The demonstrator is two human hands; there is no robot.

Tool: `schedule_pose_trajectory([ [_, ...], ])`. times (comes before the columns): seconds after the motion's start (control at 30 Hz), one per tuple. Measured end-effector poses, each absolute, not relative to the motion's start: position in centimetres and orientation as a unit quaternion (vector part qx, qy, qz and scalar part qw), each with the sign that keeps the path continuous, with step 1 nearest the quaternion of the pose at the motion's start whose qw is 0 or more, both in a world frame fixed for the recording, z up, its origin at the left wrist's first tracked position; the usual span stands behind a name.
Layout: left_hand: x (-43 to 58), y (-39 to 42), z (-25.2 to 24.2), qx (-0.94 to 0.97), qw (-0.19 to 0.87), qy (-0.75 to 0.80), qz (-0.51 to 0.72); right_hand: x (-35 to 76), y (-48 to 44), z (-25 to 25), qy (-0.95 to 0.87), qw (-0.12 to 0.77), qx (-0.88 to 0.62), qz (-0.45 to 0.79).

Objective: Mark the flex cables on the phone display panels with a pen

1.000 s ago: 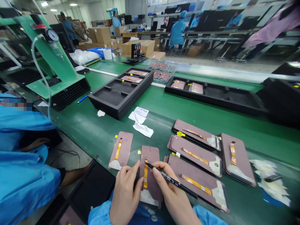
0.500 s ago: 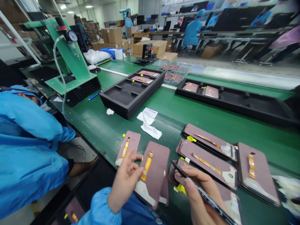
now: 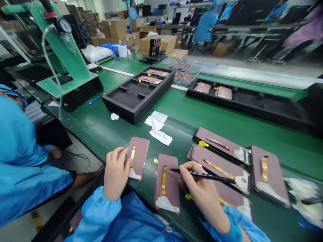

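Note:
My left hand (image 3: 116, 173) is at the left edge of a mauve phone screen panel (image 3: 140, 156), its fingers bent against it. That panel lies on another, whose right edge shows beneath. A black marker pen (image 3: 214, 177) is in my right hand (image 3: 202, 191), its tip over the upper part of a second phone screen panel (image 3: 171, 188). This one lies flat before me, with an orange flex cable (image 3: 164, 179) and a yellow tab at its upper left. My right hand partly covers more stacked panels (image 3: 219, 164) to the right.
Black foam trays (image 3: 118, 104) (image 3: 264, 109) with a few panels stand farther back. White paper scraps (image 3: 161, 136) lie mid-table. A green press (image 3: 68, 64) stands at the left, near a person in blue (image 3: 22, 161). Another panel stack (image 3: 271, 178) and crumpled white material (image 3: 305, 198) are at the right.
My left hand has moved left with the upper panel, which now lies on the left one. The panel beneath is uncovered, and the pen tip has come over it.

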State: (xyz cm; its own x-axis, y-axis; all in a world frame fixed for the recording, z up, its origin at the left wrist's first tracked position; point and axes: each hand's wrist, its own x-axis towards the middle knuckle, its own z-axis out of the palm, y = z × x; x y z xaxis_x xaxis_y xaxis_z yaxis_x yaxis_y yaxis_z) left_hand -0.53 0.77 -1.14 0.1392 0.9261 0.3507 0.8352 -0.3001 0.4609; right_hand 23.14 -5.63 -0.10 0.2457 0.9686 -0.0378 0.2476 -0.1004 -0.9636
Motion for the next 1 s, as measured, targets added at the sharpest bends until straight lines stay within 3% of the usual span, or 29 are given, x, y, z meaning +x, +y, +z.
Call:
schedule_pose_trajectory([
  [0.2,4.2,-2.2,-1.8,0.887,0.061,0.366,0.275,22.8,-5.1,-0.6,-0.561,0.428,-0.648,0.288],
  [0.43,6.0,-2.5,-2.9,0.900,0.006,0.392,0.191,22.4,-4.5,-1.3,-0.608,0.393,-0.644,0.247],
  [1.0,6.0,-2.6,-2.9,0.890,0.035,0.410,0.194,22.7,-4.1,-1.8,-0.637,0.379,-0.625,0.245],
])
